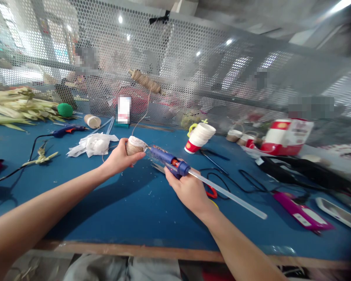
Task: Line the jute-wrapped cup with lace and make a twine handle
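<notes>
My left hand [118, 159] is wrapped round a small paper cup [135, 145] partly covered in twine, tilted above the blue table. A strand of twine runs from the cup up to a twine spool [146, 81] on the mesh panel. My right hand [190, 191] grips a blue hot glue gun [169, 160], its nozzle at the cup's right side; whether it touches I cannot tell. A long clear glue stick [231, 193] sticks out of the gun's back. Scissors [212, 191] with red handles lie partly hidden under my right hand.
Stacked paper cups [200, 137] stand behind the glue gun. Crumpled white plastic [95, 144], a second glue gun [68, 130] and corn husks [20, 105] lie left. Cables, a purple box [302, 210] and a phone [339, 212] lie right. A perforated metal panel [222, 78] borders the back.
</notes>
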### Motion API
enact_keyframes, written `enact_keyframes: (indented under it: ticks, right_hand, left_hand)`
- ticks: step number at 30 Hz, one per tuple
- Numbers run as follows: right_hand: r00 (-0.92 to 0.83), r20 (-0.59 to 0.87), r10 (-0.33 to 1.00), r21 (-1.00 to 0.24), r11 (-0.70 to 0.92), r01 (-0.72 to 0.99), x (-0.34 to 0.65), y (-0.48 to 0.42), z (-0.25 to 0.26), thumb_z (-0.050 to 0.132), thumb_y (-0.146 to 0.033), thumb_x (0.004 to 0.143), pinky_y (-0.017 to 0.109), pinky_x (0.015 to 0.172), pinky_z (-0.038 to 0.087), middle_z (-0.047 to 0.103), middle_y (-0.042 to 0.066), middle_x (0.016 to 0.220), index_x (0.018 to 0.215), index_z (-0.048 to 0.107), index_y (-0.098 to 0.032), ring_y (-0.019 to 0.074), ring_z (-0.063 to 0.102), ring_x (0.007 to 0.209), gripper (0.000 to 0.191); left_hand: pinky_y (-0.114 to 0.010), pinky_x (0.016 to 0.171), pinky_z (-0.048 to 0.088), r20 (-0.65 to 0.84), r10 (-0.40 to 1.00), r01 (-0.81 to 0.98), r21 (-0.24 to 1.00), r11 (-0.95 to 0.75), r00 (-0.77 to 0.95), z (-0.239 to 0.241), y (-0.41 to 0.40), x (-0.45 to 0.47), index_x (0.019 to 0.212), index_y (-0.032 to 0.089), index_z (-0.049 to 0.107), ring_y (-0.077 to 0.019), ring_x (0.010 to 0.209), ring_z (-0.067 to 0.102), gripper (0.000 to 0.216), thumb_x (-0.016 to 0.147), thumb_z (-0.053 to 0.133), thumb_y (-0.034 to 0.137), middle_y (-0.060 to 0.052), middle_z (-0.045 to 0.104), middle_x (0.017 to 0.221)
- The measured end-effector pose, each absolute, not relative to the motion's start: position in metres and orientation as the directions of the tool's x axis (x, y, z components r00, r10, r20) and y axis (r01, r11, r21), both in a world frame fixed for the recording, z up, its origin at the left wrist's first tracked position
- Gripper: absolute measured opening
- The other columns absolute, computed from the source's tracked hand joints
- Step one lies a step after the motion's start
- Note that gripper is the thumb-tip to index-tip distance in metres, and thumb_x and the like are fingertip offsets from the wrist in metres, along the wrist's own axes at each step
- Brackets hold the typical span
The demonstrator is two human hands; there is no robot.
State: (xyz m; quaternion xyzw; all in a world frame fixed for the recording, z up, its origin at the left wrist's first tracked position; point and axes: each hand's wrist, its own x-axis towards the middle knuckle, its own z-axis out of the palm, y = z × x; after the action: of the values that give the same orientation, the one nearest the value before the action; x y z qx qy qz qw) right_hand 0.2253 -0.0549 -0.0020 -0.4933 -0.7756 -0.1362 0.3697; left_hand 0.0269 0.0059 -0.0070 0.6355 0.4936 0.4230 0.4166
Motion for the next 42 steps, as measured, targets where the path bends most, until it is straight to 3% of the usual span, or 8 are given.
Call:
enact_keyframes:
  ticks: [8,22,32,35,37,40,42]
  right_hand:
    - [-0.262,0.705,0.659,-0.149,0.499,0.854,0.226,-0.055,-0.002,0.047,-0.026,0.081,0.027,0.058,0.047,0.063,0.007,0.066,0.075,0.057,-0.017,0.0193,0.061,0.061,0.015]
    - [-0.261,0.684,0.681,-0.150,0.481,0.864,0.226,-0.057,0.001,0.046,-0.026,0.082,0.028,0.057,0.045,0.062,0.008,0.061,0.069,0.057,-0.016,0.0197,0.059,0.058,0.020]
    - [-0.217,0.634,0.742,-0.260,0.469,0.844,0.227,-0.057,0.000,0.047,-0.028,0.081,0.030,0.060,0.045,0.061,0.008,0.060,0.072,0.058,-0.016,0.0209,0.059,0.061,0.018]
    - [-0.164,0.595,0.787,-0.359,0.443,0.821,0.225,-0.060,0.000,0.050,-0.030,0.079,0.032,0.060,0.045,0.058,0.005,0.053,0.068,0.057,-0.017,0.0198,0.057,0.055,0.018]
    - [-0.089,0.513,0.854,-0.522,0.393,0.757,0.223,-0.062,0.003,0.052,-0.033,0.078,0.031,0.056,0.044,0.054,0.003,0.048,0.068,0.057,-0.016,0.0171,0.054,0.048,0.021]
    - [-0.037,0.315,0.948,-0.817,0.291,0.498,0.220,-0.064,0.011,0.052,-0.036,0.079,0.027,0.045,0.040,0.050,-0.002,0.044,0.076,0.059,-0.015,0.0125,0.047,0.040,0.022]
    - [-0.069,0.222,0.973,-0.938,0.232,0.257,0.219,-0.064,0.015,0.053,-0.034,0.078,0.023,0.040,0.035,0.049,-0.003,0.043,0.081,0.058,-0.015,0.0101,0.043,0.038,0.020]
  left_hand:
    - [-0.024,0.047,0.051,0.087,0.981,0.208,0.970,-0.124,0.175,-0.005,0.004,0.028,0.102,0.014,0.036,-0.0129,0.066,0.057,0.056,0.066,0.067,0.043,-0.008,0.057,0.087]
    - [-0.024,0.046,0.051,0.041,0.980,0.150,0.986,-0.071,0.196,-0.001,0.000,0.029,0.103,0.012,0.038,-0.0130,0.067,0.056,0.058,0.065,0.068,0.043,-0.008,0.056,0.087]
    - [-0.024,0.047,0.050,0.040,0.979,0.146,0.987,-0.071,0.202,-0.002,0.001,0.029,0.101,0.014,0.037,-0.0135,0.068,0.055,0.057,0.064,0.068,0.043,-0.008,0.055,0.086]
    - [-0.024,0.047,0.050,0.033,0.980,0.128,0.990,-0.060,0.198,-0.001,0.000,0.028,0.101,0.014,0.037,-0.0137,0.068,0.055,0.056,0.064,0.069,0.042,-0.007,0.055,0.086]
    - [-0.024,0.047,0.050,0.019,0.976,0.083,0.996,-0.038,0.218,0.000,-0.001,0.027,0.101,0.014,0.039,-0.0133,0.068,0.055,0.055,0.065,0.069,0.041,-0.007,0.055,0.088]
    - [-0.024,0.048,0.050,-0.044,0.945,-0.043,0.997,0.061,0.325,-0.001,-0.001,0.027,0.102,0.014,0.041,-0.0120,0.064,0.056,0.049,0.070,0.065,0.042,-0.005,0.055,0.086]
    - [-0.024,0.048,0.050,-0.096,0.899,-0.132,0.977,0.167,0.428,-0.001,0.000,0.027,0.104,0.015,0.045,-0.0116,0.061,0.057,0.042,0.077,0.057,0.044,-0.004,0.056,0.082]
